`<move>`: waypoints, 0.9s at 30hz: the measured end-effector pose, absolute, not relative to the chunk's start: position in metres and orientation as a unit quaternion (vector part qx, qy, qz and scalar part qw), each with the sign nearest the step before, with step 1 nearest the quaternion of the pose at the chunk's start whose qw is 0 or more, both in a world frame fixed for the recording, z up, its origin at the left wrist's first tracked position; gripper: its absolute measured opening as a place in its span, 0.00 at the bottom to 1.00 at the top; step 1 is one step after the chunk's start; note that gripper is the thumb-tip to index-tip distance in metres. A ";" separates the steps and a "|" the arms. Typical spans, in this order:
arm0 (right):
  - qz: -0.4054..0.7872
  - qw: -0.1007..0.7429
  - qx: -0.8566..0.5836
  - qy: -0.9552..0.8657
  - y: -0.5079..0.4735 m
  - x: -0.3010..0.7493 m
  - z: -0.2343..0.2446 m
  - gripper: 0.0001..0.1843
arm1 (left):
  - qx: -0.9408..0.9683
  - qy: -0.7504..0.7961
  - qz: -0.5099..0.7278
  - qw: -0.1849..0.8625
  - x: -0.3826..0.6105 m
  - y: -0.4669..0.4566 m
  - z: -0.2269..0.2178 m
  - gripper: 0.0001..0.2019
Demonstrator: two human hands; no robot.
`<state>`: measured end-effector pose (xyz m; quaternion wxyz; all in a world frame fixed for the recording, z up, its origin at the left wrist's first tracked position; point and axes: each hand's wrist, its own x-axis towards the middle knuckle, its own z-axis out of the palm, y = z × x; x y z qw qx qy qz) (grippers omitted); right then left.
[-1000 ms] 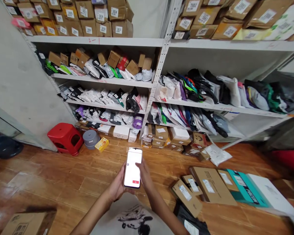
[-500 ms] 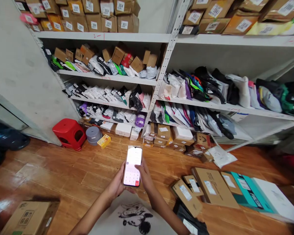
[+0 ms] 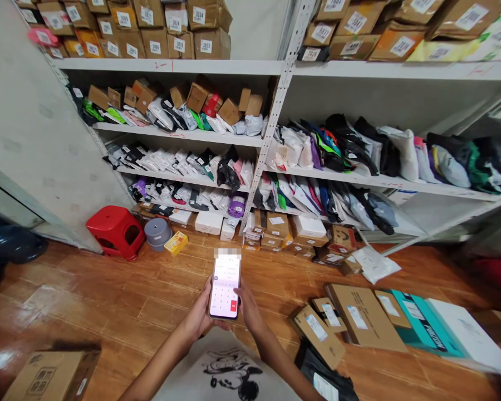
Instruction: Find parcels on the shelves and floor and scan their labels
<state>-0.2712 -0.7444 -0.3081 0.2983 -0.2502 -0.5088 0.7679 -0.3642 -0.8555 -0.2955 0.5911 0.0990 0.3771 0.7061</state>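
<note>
Just in front of my chest is a smartphone (image 3: 224,289), upright, its lit screen showing a keypad with a red key at the lower right. My left hand (image 3: 202,309) is wrapped round its left side and lower edge. On the other side, my right hand (image 3: 247,306) grips the phone, with the thumb over the right edge of the screen near the keys. The fingers behind the phone are hidden. The top of the screen is blurred out.
White shelves (image 3: 179,134) full of bagged parcels and numbered boxes stand ahead. A red stool (image 3: 114,231) and a grey round stool (image 3: 158,233) are at the left. Flat cartons (image 3: 365,317) lie on the wooden floor at the right; another box (image 3: 45,376) sits lower left.
My right thumb has moved from the middle of the screen out to its right edge, uncovering more of the keypad. The view has shifted slightly; both hands still hold the phone.
</note>
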 end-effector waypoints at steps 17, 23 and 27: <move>0.781 0.293 -0.244 -0.494 -0.747 -0.270 -0.314 0.20 | 0.107 0.437 0.692 0.565 -0.362 -0.852 -0.293 0.55; 0.781 0.293 -0.244 -0.495 -0.746 -0.269 -0.314 0.20 | 0.102 0.432 0.687 0.575 -0.363 -0.850 -0.296 0.52; 0.778 0.295 -0.244 -0.498 -0.745 -0.267 -0.314 0.20 | 0.100 0.420 0.693 0.578 -0.364 -0.849 -0.298 0.53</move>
